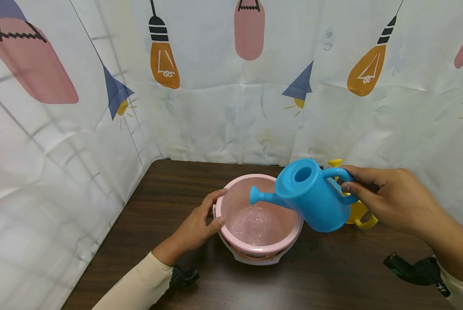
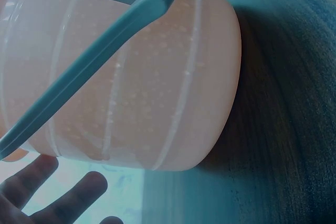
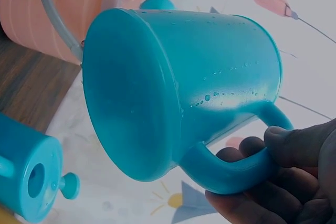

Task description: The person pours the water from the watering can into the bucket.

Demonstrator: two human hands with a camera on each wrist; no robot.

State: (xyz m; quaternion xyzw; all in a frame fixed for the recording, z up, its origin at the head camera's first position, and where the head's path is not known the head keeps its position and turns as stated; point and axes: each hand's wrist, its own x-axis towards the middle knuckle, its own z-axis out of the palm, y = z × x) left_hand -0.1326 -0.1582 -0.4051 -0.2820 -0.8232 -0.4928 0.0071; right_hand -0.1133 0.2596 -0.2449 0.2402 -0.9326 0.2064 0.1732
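Note:
My right hand (image 1: pixel 388 193) grips the handle of a blue watering can (image 1: pixel 313 198), thumb on top and fingers curled under. Held tilted, the can has its spout over the mouth of a pink bucket (image 1: pixel 260 249). Water falls from the spout, and the water (image 1: pixel 252 226) in the bucket ripples. My left hand (image 1: pixel 196 221) holds the bucket's left rim, thumb on the near side and fingers farther back. In the right wrist view, droplets cling to the can's wall. The left wrist view shows the bucket's side with its grey carrying handle (image 2: pixel 89 72).
Behind the held can stands a yellow watering can (image 1: pixel 357 213), partly hidden. A second blue watering can (image 3: pixel 31 174) shows beside it in the right wrist view. The dark wooden table (image 1: pixel 169 185) meets a white printed curtain (image 1: pixel 223 125) at the back and left.

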